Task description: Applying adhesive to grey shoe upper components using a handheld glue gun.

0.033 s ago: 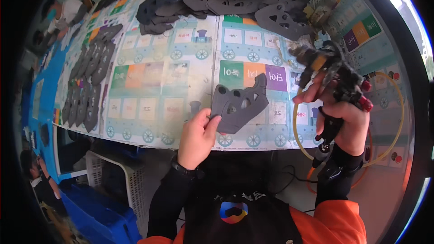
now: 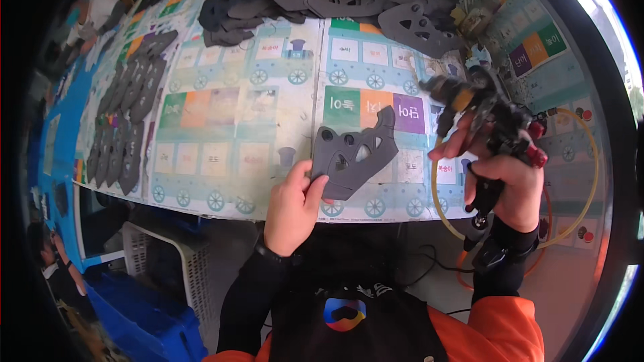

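Between thumb and fingers my left hand (image 2: 295, 204) pinches the lower left corner of a dark grey foam-like piece (image 2: 359, 164). This flat piece has cut-out holes and a hooked upper right end, and is held over the front of the table. To its right, my right hand (image 2: 513, 184) is wrapped round a black spray gun (image 2: 479, 110) with red knobs. The gun's nozzle end points left, above the table and apart from the piece. A yellow hose (image 2: 594, 161) loops around by the gun. Part of the gun's grip is hidden by my fingers.
Similar grey pieces are heaped (image 2: 349, 0) along the table's far side, and several more lie in rows (image 2: 127, 114) at the left. Printed sheets cover the table (image 2: 221, 134). Below the left edge stand a white crate (image 2: 157, 245) and a blue bin (image 2: 144, 315). Other people work at far left.
The spray gun in my right hand has shifted slightly left and down. My left hand keeps its hold on the grey piece, almost unmoved.
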